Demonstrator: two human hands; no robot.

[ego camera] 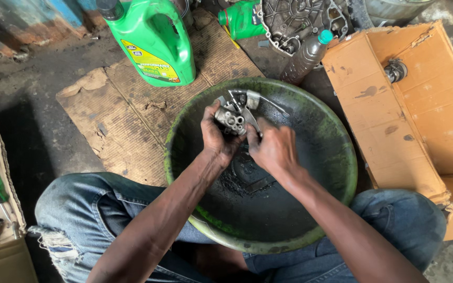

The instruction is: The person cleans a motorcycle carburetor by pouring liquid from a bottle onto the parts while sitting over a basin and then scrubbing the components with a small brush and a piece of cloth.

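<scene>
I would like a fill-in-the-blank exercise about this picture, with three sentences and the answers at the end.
1. Both hands, the left hand and the right hand, hold a grey metal engine part over a round ____ basin.
2. The big jug behind the basin stands on a sheet of ____.
3. The dark plastic bottle has a ____ cap.

Missing words: green; cardboard; blue-green
</scene>
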